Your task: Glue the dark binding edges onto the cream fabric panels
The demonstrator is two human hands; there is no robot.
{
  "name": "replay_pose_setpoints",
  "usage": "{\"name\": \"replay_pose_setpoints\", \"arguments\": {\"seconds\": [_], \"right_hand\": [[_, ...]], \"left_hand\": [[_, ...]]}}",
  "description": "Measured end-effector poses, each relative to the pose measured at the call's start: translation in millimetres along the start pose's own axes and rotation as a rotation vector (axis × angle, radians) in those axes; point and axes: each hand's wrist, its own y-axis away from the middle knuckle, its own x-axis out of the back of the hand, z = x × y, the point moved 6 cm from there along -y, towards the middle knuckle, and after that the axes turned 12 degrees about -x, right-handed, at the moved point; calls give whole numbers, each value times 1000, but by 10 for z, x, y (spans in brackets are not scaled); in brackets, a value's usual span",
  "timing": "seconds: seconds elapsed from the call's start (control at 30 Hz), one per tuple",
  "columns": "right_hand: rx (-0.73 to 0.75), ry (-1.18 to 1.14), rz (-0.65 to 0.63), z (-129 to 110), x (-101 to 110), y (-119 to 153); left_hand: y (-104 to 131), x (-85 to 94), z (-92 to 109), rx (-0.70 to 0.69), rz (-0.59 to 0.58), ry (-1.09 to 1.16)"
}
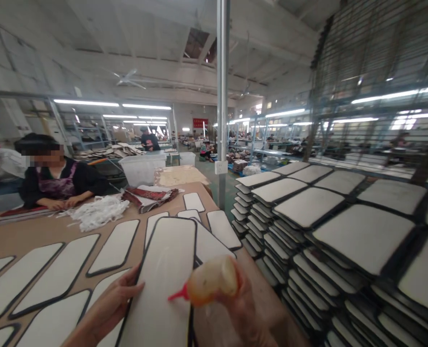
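Note:
My left hand (114, 301) grips the left edge of a long cream panel (165, 260) with dark edging and rounded corners, thumb on top. A yellowish squeeze bottle (214, 282) with a red nozzle is wrapped in my right hand (241, 303). It lies tilted over the panel's right side, its tip pointing left at or just above the surface; contact cannot be made out. Beneath and behind the held panel, other edged panels (223, 229) overlap on the brown table (74, 255).
Tall stacks of edged panels (364, 236) stand on the right. White strips (98, 212) and folded patterned cloth (151, 197) lie at the table's far side. Across on the left sits a person (58, 178) with both hands on the table. A metal post (221, 120) rises beyond the table.

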Motion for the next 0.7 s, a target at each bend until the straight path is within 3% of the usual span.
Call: {"name": "replay_pose_setpoints", "arguments": {"seconds": [0.1,0.23,0.3,0.4,0.53,0.63,0.7], "right_hand": [[-11,-64,-7,204,-189,176],[26,-71,104,90,-240,127],[18,-75,136,-33,-162,86],[73,-109,277,-316,150,118],[282,-136,514,-924,639,344],[406,-104,634,-1342,825,596],[415,-114,703,-1488,900,757]], "left_hand": [[-112,155,-61,5,45,-49],[-183,194,-30,45,46,-46],[-206,173,23,46,57,-40],[-276,104,48,53,64,-32],[-405,-166,-58,74,-27,29],[-427,-487,-178,100,-111,90],[-380,-744,-256,112,-195,123]]}}
